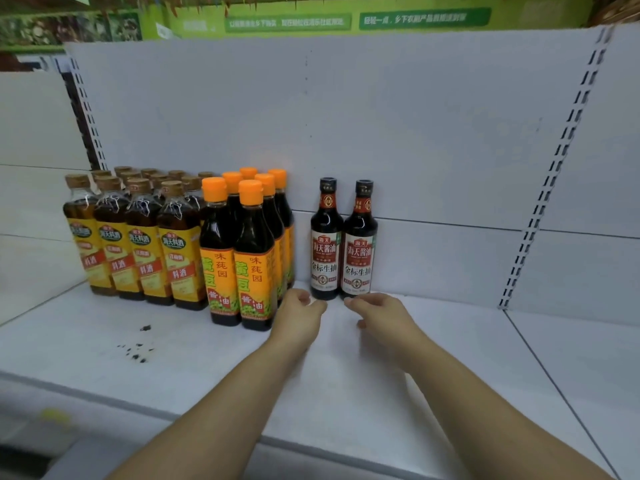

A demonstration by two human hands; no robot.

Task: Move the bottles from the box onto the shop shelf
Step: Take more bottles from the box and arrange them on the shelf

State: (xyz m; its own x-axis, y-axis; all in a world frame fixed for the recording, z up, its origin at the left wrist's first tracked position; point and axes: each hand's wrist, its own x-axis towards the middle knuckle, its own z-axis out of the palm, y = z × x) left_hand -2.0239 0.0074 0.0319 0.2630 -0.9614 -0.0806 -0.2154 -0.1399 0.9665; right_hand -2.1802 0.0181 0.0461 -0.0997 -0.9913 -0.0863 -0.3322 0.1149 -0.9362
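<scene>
Two soy sauce bottles (325, 244) stand upright on the shelf (467, 348), at twelve o'clock from both hands. The left hand (300, 308) and right hand (379, 315) are loosely curled and hold nothing. The bottles are probably glass, heavy and smooth, so the label zone seems the safest hold.

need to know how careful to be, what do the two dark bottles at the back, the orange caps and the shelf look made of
Two dark bottles: probably glass, glossy, with sharp highlights on the shoulders; hard plastic is possible. Orange caps: moulded plastic, smooth and evenly coloured. Shelf: looks like white painted sheet metal, flat and smooth.
</scene>
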